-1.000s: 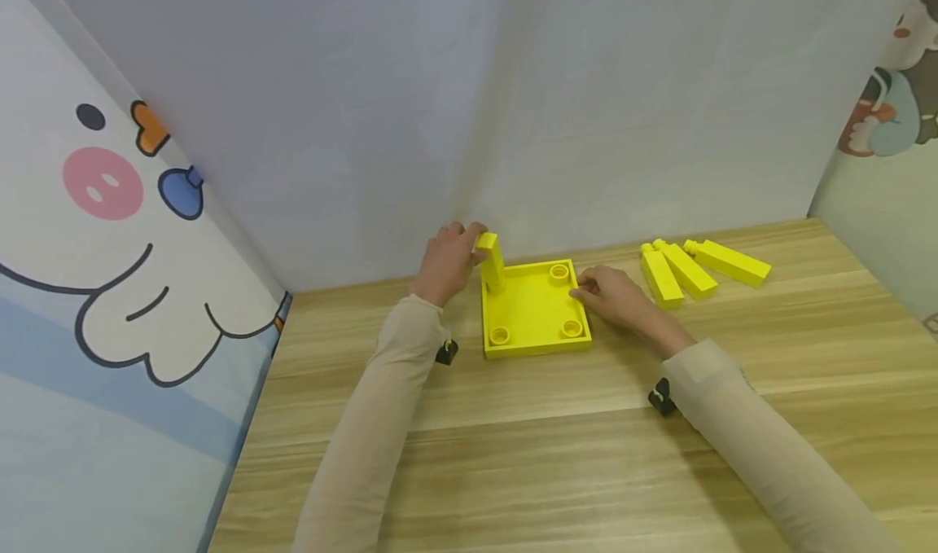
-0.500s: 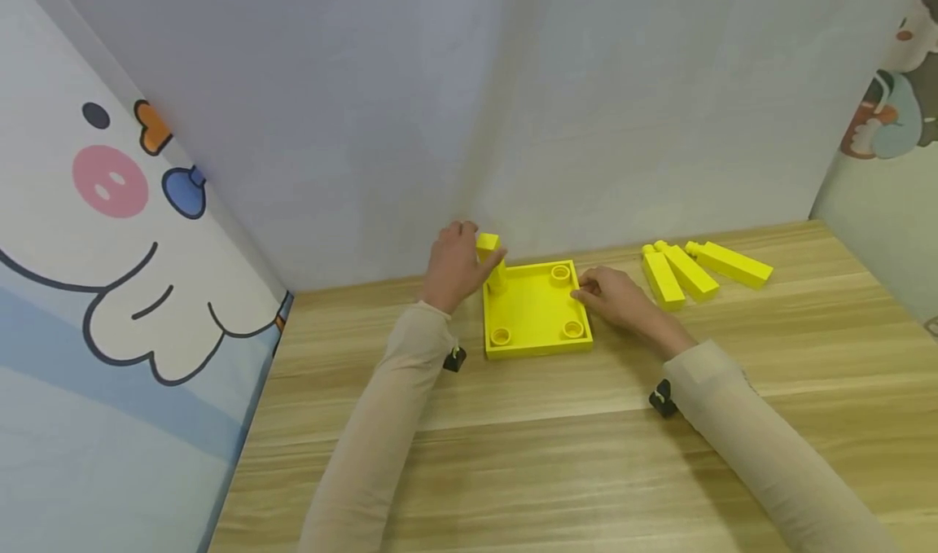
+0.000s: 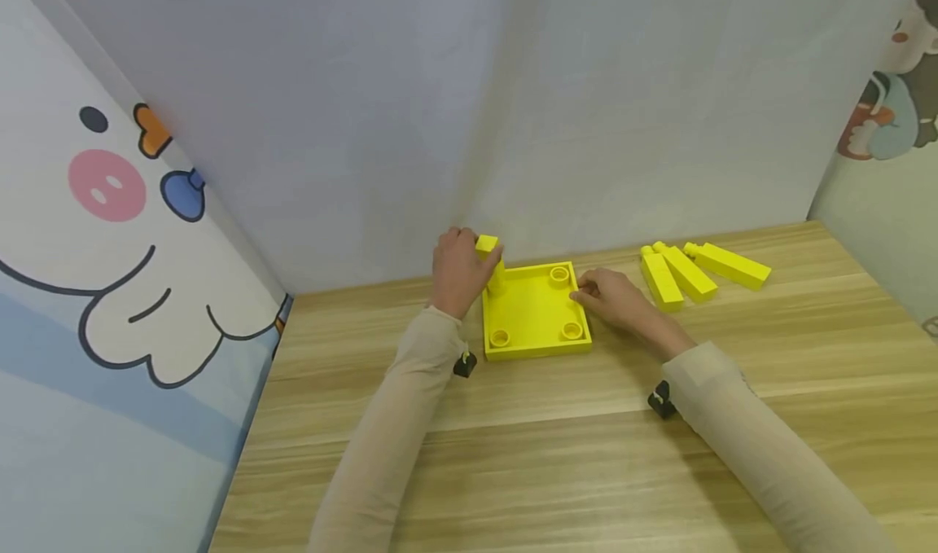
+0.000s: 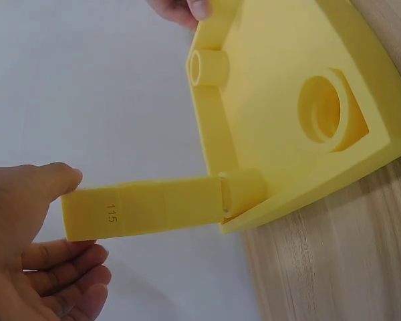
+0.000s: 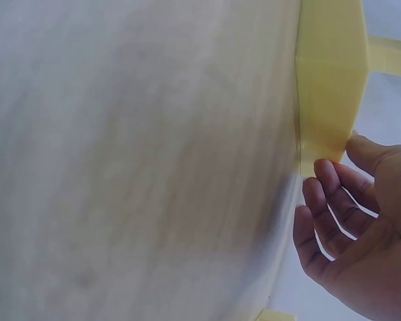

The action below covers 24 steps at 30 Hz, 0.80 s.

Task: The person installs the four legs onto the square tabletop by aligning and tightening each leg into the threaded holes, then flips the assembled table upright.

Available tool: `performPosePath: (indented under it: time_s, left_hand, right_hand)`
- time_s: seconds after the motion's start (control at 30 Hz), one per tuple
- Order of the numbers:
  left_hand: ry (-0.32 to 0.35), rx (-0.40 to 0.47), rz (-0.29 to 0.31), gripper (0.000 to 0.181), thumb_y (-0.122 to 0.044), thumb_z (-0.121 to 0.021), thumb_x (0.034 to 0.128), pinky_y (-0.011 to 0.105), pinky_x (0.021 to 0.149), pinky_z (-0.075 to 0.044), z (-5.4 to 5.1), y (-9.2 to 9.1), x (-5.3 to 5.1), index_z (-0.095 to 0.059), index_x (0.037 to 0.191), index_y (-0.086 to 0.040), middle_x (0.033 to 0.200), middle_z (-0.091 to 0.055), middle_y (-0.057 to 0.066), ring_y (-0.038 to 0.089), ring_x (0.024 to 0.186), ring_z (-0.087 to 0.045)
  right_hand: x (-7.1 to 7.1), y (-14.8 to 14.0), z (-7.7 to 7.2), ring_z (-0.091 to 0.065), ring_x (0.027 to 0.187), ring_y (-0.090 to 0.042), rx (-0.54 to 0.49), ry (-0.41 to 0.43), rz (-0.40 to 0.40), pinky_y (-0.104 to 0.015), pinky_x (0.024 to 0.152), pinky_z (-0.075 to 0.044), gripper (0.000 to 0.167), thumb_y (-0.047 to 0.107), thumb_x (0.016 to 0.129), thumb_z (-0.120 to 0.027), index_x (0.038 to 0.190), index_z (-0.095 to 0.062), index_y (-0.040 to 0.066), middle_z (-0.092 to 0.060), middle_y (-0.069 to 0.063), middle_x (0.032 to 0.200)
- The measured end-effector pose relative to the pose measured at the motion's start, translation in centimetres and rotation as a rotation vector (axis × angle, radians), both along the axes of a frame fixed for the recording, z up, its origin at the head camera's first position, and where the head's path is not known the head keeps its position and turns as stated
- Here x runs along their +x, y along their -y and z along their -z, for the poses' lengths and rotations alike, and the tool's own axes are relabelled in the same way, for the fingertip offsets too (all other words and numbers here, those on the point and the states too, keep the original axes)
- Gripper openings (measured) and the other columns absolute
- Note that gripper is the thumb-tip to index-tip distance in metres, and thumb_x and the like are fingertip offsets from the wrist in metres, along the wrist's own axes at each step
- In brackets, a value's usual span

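Observation:
A yellow square block leg (image 4: 144, 208), marked 115, stands upright at the far-left corner of a shallow yellow square base (image 3: 535, 313). Its lower end meets the round socket there; how deep it sits I cannot tell. My left hand (image 3: 458, 272) holds the leg near its top, thumb on one side and fingers on the other. At the base's right side, my right hand (image 3: 619, 299) pinches the rim, with the thumb at the top edge and fingertips against the outer wall (image 5: 327, 100). Round sockets (image 3: 572, 331) show at the other three corners.
Three more yellow legs (image 3: 685, 272) with round pegs lie on the wooden table (image 3: 542, 455) to the right, beyond my right hand. A pale wall (image 3: 366, 129) rises just behind the table, and a cartoon-printed panel (image 3: 110, 292) borders the left side.
My left hand has shifted slightly right around the leg, its thumb now across the leg's near side. The leg stays upright at the same corner. My right hand keeps its place on the rim.

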<state>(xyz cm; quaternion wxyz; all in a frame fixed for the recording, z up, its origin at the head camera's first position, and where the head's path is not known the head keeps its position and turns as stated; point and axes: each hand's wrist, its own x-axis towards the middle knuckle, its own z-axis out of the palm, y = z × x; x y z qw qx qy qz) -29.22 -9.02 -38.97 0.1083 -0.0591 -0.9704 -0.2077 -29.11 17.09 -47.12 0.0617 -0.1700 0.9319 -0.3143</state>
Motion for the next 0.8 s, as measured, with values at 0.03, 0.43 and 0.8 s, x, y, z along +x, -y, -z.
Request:
performPosePath:
  time_s: [0.03, 0.43, 0.8]
  left_hand:
    - [0.002, -0.006, 0.005, 0.050, -0.042, -0.064, 0.0996, 0.049, 0.099, -0.051, 0.0, 0.0, -0.1, -0.067, 0.119, 0.004, 0.119, -0.067, 0.019, 0.036, 0.113, -0.061]
    - [0.073, -0.089, 0.156, 0.044, -0.034, -0.061, 0.1031, 0.045, 0.107, -0.048, -0.8, 1.5, -1.2, -0.062, 0.129, 0.002, 0.129, -0.063, 0.017, 0.034, 0.122, -0.057]
    - [-0.015, -0.228, 0.334, 0.037, -0.026, -0.061, 0.1025, 0.045, 0.101, -0.047, -0.8, 2.4, -1.7, -0.060, 0.130, -0.001, 0.123, -0.063, 0.017, 0.034, 0.115, -0.057]
  right_hand:
    - [0.0, 0.0, 0.0, -0.069, 0.103, -0.036, -0.003, 0.002, 0.001, -0.051, 0.094, -0.055, 0.033, 0.022, 0.103, -0.060, 0.120, -0.066, -0.006, -0.073, -0.023, 0.110]
    - [0.1, 0.2, -0.4, -0.068, 0.104, -0.035, -0.007, 0.021, 0.011, -0.051, 0.094, -0.055, 0.033, 0.022, 0.104, -0.059, 0.120, -0.066, -0.005, -0.072, -0.023, 0.111]
    - [0.1, -0.1, 0.0, -0.068, 0.103, -0.036, -0.010, 0.013, 0.011, -0.052, 0.094, -0.054, 0.032, 0.021, 0.103, -0.060, 0.120, -0.065, -0.006, -0.072, -0.024, 0.110]
